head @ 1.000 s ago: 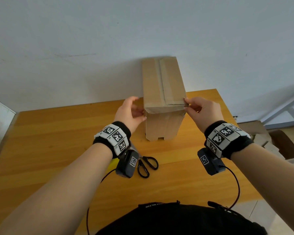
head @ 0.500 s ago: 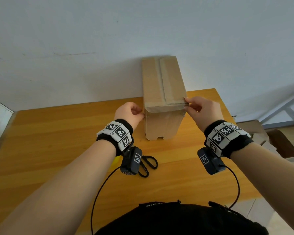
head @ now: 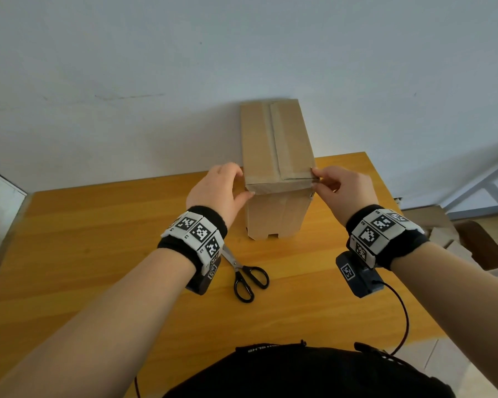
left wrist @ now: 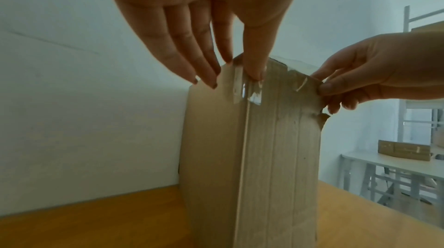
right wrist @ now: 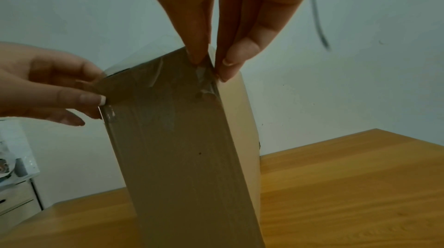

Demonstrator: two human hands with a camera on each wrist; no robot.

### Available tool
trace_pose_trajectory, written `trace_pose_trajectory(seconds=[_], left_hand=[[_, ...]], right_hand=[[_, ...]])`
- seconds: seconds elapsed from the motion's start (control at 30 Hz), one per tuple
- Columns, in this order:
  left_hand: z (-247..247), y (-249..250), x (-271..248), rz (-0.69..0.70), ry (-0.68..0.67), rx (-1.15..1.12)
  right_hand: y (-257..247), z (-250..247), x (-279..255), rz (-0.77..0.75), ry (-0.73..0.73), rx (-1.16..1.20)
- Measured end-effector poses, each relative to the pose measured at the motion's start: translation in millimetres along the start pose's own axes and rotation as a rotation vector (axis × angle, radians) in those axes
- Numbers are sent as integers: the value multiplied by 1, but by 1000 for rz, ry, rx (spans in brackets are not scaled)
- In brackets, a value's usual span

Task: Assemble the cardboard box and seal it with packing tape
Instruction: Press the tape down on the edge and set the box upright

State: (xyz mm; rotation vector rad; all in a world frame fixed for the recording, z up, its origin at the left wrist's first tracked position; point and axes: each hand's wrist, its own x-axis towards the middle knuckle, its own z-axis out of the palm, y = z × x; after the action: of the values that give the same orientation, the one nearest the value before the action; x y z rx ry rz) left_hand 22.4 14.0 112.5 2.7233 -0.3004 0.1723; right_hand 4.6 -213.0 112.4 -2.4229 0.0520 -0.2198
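Observation:
A tall brown cardboard box (head: 276,145) stands upright at the back of the wooden table (head: 98,239), its top flaps closed. Clear packing tape (left wrist: 247,92) runs along the top seam and folds over the near top edge. My left hand (head: 242,185) is at the box's near left top corner. Its straight fingers lie on the left side and its thumb presses the tape on the near face (left wrist: 254,75). My right hand (head: 318,179) pinches the near right top corner between thumb and fingers (right wrist: 211,66).
Black-handled scissors (head: 246,280) lie on the table in front of the box, between my forearms. A white wall stands right behind the box. Off the table's right edge is a chair (head: 483,248) with cardboard pieces, and a white frame stands beyond it.
My left hand has moved in against the box's left corner and laid its fingers flat on it. The right hand has kept its pinch on the right corner. The box has not moved.

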Motion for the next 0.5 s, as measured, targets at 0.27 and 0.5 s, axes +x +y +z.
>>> trace_pose_trajectory(seconds=[0.27,0.5], left_hand=[[-1,1,-1,166,80,-132],[-1,-3,2,139,79,-198]], right_hand=[[3,-1,2,28,-3,91],[3,-4,-1,78,-27,171]])
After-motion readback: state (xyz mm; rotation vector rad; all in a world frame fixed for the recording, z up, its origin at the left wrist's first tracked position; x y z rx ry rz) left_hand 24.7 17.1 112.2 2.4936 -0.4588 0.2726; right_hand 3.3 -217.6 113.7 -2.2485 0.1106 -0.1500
